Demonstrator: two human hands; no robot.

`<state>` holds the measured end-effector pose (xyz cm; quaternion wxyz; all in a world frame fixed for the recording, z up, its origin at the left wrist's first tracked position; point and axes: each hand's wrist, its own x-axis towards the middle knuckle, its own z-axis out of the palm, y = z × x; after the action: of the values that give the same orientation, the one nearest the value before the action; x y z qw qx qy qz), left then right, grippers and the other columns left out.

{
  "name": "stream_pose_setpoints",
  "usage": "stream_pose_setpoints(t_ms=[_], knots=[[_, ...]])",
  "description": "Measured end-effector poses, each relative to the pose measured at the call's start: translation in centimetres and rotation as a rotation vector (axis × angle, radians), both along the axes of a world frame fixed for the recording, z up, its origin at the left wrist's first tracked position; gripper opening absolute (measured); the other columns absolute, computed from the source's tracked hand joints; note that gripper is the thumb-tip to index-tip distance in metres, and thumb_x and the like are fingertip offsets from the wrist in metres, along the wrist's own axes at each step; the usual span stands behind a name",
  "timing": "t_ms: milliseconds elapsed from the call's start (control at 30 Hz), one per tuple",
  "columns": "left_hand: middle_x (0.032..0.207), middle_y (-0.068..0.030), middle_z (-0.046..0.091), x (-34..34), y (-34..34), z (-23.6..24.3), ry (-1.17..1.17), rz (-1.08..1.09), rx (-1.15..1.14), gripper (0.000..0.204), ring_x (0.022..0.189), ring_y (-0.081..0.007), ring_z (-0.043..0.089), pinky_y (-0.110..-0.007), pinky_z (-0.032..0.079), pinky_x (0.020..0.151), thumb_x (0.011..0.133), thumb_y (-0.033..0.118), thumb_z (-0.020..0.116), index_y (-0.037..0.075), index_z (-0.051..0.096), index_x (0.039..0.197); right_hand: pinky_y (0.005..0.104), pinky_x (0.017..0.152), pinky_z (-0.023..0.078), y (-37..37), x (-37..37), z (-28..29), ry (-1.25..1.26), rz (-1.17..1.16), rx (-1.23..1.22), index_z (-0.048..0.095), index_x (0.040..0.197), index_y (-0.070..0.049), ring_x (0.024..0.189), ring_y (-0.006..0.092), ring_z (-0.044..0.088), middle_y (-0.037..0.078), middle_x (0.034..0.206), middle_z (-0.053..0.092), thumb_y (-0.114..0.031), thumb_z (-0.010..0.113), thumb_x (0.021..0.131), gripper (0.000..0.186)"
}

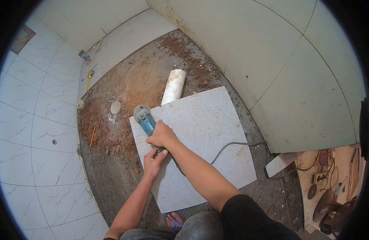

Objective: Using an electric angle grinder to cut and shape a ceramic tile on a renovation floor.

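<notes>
A teal angle grinder with a grey head rests at the left edge of a large pale square tile. My right hand is wrapped round the grinder's body. Just behind it, the fingers and thumb of my left hand close on the rear end of the tool. A dark power cord runs from the grinder across the tile to the right. The grinder's disc cannot be made out. Beyond the tile's far edge lies a white pipe smeared with dirt.
Loose soil covers the rough floor, with a round white pipe opening and an orange pencil. Marbled wall tiles rise at left, plain walls at right. Cutting discs and cables lie at lower right.
</notes>
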<state>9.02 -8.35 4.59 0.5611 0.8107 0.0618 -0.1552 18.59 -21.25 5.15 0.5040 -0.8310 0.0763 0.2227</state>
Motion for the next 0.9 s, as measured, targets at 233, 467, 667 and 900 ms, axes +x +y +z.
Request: stream_pose_setpoints(t_ms=[233, 467, 667, 900], knots=[[0.071, 0.0053, 0.048, 0.02, -0.24, -0.62, -0.006, 0.054, -0.072, 0.036, 0.067, -0.0059, 0.038, -0.026, 0.031, 0.06, 0.088, 0.031, 0.077, 0.004, 0.057, 0.076, 0.0466, 0.099, 0.054, -0.09, 0.06, 0.09, 0.017, -0.004, -0.005, 0.051, 0.128, 0.007, 0.114, 0.0414, 0.067, 0.027, 0.122, 0.066, -0.027, 0.08, 0.066, 0.076], [0.072, 0.0025, 0.052, 0.09, 0.2, -0.65, 0.011, 0.011, -0.028, 0.032, 0.068, -0.0081, 0.043, -0.026, 0.032, 0.061, 0.091, 0.031, 0.074, 0.004, 0.061, 0.082, 0.0458, 0.099, 0.054, -0.13, 0.07, 0.4, 0.012, 0.012, -0.007, 0.051, 0.128, 0.007, 0.115, 0.0412, 0.067, 0.027, 0.122, 0.067, -0.027, 0.081, 0.066, 0.077], [0.07, 0.0021, 0.05, 0.13, 0.24, -0.49, -0.006, 0.003, 0.024, 0.036, 0.067, -0.0081, 0.042, -0.027, 0.031, 0.06, 0.091, 0.032, 0.074, 0.007, 0.055, 0.073, 0.0456, 0.099, 0.054, -0.06, 0.1, 0.55, 0.009, 0.011, -0.026, 0.052, 0.127, 0.007, 0.116, 0.0413, 0.066, 0.027, 0.123, 0.067, -0.026, 0.082, 0.065, 0.076], [0.069, 0.0053, 0.048, 0.12, 0.18, -0.59, -0.011, 0.015, -0.009, 0.039, 0.066, -0.0065, 0.038, -0.027, 0.031, 0.059, 0.09, 0.032, 0.076, 0.003, 0.055, 0.074, 0.0431, 0.095, 0.056, 0.15, 0.05, -0.2, -0.069, -0.017, -0.05, 0.054, 0.119, 0.011, 0.107, 0.044, 0.069, 0.032, 0.112, 0.069, -0.031, 0.084, 0.062, 0.077]])
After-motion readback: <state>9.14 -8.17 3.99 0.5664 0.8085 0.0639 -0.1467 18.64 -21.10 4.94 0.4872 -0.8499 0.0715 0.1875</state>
